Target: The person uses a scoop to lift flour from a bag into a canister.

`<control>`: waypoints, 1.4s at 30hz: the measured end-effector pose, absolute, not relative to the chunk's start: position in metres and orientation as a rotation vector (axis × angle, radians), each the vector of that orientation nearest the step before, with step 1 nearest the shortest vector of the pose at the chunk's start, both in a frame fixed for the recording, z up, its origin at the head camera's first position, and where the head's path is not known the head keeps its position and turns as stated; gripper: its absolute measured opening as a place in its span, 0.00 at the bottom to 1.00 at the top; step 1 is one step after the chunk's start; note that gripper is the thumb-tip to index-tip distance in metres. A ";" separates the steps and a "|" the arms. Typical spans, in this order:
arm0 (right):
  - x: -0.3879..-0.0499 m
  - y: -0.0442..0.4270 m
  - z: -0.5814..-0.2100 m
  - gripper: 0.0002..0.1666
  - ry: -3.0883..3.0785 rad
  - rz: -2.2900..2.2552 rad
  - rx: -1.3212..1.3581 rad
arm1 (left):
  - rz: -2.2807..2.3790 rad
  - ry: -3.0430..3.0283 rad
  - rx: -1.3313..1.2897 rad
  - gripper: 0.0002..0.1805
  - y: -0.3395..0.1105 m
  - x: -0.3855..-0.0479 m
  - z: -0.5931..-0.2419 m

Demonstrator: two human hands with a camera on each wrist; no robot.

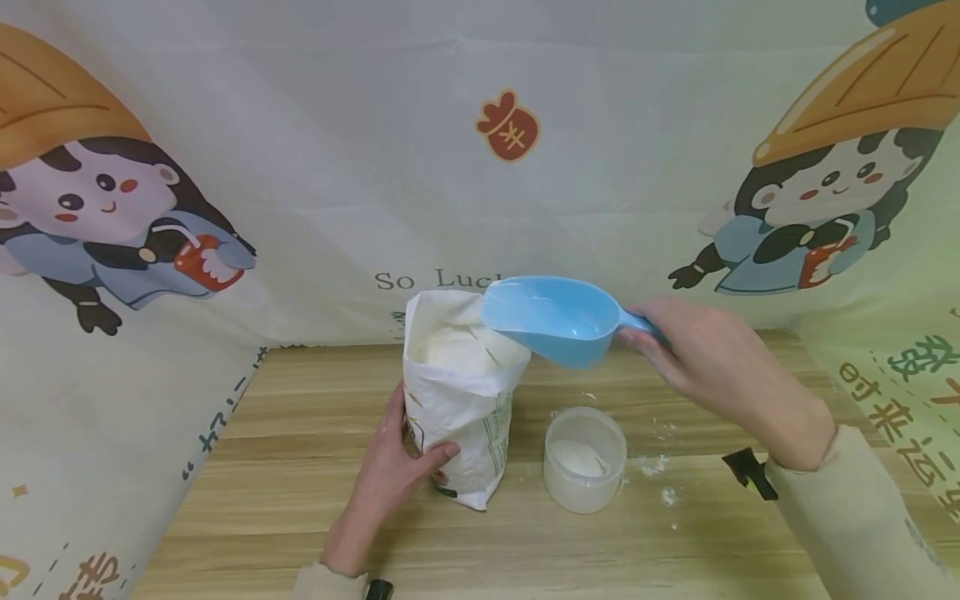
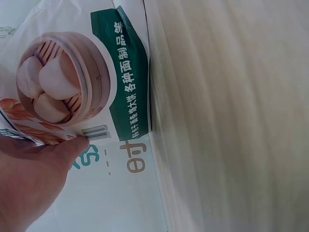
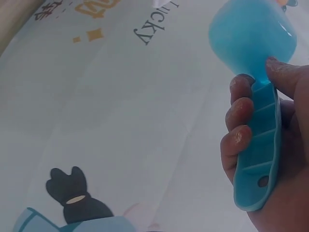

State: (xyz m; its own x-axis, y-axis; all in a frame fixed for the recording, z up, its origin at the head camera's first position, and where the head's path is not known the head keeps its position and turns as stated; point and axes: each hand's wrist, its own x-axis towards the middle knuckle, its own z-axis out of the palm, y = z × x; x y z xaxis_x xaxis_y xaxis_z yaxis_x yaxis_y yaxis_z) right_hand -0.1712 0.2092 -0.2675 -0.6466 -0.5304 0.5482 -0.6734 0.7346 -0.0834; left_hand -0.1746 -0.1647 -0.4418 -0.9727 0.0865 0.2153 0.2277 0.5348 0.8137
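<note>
A white flour bag (image 1: 468, 408), its top folded open, stands upright with pale flour (image 1: 453, 346) visible inside. My left hand (image 1: 393, 467) grips the bag low on its left side, thumb across the front; the fingers behind are mostly hidden. In the left wrist view, the bag's side (image 2: 128, 72) carries a steamed-bun picture and a green strip. My right hand (image 1: 701, 358) holds a blue scoop (image 1: 558, 317) by its handle (image 3: 260, 140), fingers wrapped round it. The scoop's lip is over the right edge of the bag's mouth; no heap of flour shows in its bowl.
To the right of the bag, a clear round tub (image 1: 583, 493) with some flour in it sits below the scoop. Spilled flour (image 1: 654, 465) dusts the wooden table (image 1: 285, 467) beside the tub. A printed cloth (image 1: 337, 167) hangs behind and along both sides.
</note>
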 end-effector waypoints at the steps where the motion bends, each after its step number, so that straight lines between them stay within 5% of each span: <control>1: -0.172 0.207 -0.264 0.10 -2.453 0.374 0.910 | -1.423 -2.619 -0.269 0.65 -0.165 -0.175 -0.442; 42: -0.197 0.139 -0.214 0.13 -2.386 -0.390 0.975 | -1.411 -2.607 -0.286 0.62 -0.163 -0.176 -0.443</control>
